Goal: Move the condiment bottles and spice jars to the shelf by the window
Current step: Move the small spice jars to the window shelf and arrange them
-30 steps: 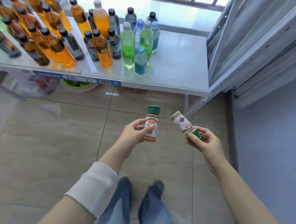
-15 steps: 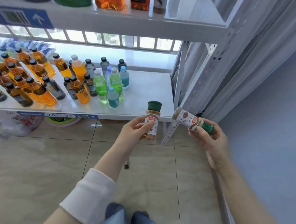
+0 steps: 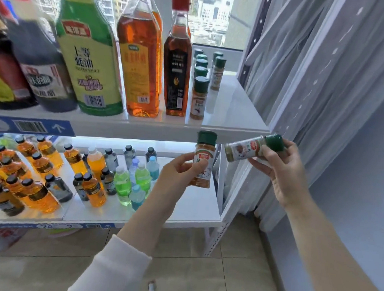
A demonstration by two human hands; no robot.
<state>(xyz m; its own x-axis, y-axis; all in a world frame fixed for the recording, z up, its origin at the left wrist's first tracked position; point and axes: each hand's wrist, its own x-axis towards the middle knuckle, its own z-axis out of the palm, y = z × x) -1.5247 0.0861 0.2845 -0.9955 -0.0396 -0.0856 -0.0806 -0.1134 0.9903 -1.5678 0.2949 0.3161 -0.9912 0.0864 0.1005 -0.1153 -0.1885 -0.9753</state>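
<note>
Rising since the earlier frame, both hands are now sitting level with the front lip of the upper shelf (image 3: 142, 128), where tall condiment bottles (image 3: 138, 58) are standing at the left and green-capped spice jars (image 3: 199, 96) are lining up toward the window at the right. The left hand (image 3: 180, 174) is gripping an orange spice jar (image 3: 203, 166) upright by its body, just below that lip. The right hand (image 3: 281, 171) is pinching a greenish spice jar (image 3: 246, 148) that is lying sideways, its cap toward the palm and its base pointing at the orange one, near it but not touching.
</note>
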